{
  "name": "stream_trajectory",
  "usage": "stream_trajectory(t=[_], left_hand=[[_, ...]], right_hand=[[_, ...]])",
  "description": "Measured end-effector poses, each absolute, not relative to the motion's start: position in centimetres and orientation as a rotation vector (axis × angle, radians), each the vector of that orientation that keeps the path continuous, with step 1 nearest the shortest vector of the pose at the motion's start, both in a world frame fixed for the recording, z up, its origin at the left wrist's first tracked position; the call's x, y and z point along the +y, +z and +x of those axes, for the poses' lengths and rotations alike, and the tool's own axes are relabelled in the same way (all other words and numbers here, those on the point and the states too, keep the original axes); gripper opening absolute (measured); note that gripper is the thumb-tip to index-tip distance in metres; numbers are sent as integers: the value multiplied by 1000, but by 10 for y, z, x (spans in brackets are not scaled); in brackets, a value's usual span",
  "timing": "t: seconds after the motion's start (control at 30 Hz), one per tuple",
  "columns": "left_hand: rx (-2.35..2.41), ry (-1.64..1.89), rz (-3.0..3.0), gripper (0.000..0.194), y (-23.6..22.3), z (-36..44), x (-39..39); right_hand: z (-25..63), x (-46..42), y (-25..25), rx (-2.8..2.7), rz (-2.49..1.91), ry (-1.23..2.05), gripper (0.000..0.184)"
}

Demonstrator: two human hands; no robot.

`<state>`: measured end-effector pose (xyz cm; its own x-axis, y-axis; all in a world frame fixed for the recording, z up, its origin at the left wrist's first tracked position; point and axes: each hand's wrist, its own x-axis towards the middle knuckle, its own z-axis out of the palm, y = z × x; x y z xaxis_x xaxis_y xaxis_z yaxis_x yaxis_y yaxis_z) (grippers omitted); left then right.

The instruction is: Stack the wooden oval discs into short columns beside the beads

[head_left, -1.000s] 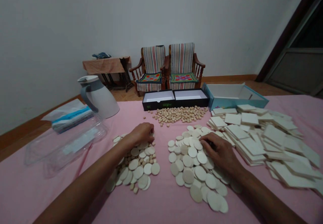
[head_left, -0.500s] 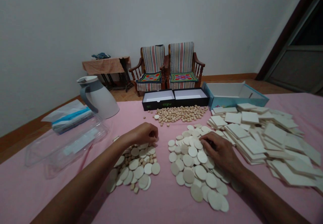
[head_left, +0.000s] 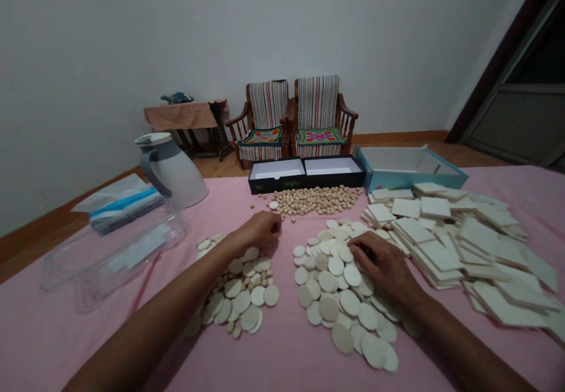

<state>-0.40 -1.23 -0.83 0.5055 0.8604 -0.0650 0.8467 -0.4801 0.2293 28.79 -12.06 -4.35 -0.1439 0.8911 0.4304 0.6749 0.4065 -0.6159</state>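
My left hand (head_left: 263, 229) is closed, fingers curled down, just past the far end of a mixed pile of pale round discs (head_left: 242, 301) and small wooden beads (head_left: 257, 277). What it holds, if anything, is hidden. My right hand (head_left: 383, 261) is closed too, its fingertips against the upper right of a larger pile of pale discs (head_left: 327, 280). Whether a disc is pinched there does not show. Beyond my left hand lies a spread of light wooden beads (head_left: 315, 199), with one white disc (head_left: 273, 205) at its left edge.
Square pale tiles (head_left: 441, 251) are heaped at the right. Two black trays (head_left: 304, 175) and a light blue box (head_left: 412, 174) stand at the back. A white and grey jug (head_left: 179, 171), a tissue pack (head_left: 126, 206) and clear plastic packaging (head_left: 128, 256) are at the left.
My left hand has shifted slightly right and away from me, towards the bead spread, its fingers turned further out of sight. My right hand stays at the disc pile.
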Motion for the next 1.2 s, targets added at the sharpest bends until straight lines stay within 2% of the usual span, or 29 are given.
stream_trajectory(t=[0.17,0.33,0.4,0.63,1.03,1.2], left_hand=[[1623,308,2496,9,-12,3,16],[1777,498,2451,26,-14,5,37],[1797,483,2456,28,-15,4,44],[1785,265,2490,17,-21,3,55],[1861,381,2352,24,-23,-19,40],[1608,352,2315,22,-8,-11,16]], right_hand=[[288,-121,-43,-1897,-1323,356,14],[288,-120,-42,-1896,-1321,367,14],[288,-120,-42,-1898,-1321,373,14],[287,-122,-40,-1902,-1330,368,16],[287,-121,-41,-1904,-1342,373,16],[287,-122,-40,-1898,-1345,355,16]])
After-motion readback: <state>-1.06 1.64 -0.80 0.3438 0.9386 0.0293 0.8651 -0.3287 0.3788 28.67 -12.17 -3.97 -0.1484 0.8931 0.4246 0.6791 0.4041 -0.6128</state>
